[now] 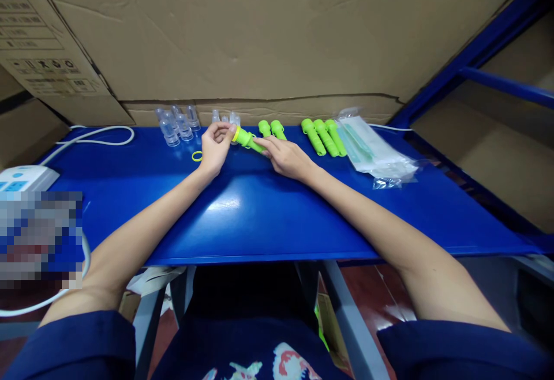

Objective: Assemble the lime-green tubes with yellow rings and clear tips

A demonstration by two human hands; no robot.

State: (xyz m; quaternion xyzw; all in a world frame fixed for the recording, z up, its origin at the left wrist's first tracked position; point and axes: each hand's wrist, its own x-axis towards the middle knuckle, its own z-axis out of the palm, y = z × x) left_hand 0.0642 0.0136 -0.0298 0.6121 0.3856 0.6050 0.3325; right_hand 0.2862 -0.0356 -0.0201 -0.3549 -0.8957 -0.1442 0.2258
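Note:
Between my two hands is a lime-green flashlight (246, 138), tilted, with a yellow ring (236, 133) around its wide end. My left hand (216, 146) pinches that ringed end. My right hand (283, 155) grips the narrow body, its fingers closed along it. Left of my left wrist a loose yellow ring (197, 156) lies on the blue table. Just behind my hands stand a few small clear plastic pieces (234, 119), partly hidden by my left fingers. Two green flashlights (277, 130) lie behind my right hand.
Several clear plastic cups (168, 129) stand at the back left. Three green flashlights (325, 138) lie right, beside a clear plastic bag (374, 146). A white power strip (28, 178) and cable sit at the left edge. Cardboard (259, 40) walls the back of the blue table (268, 218).

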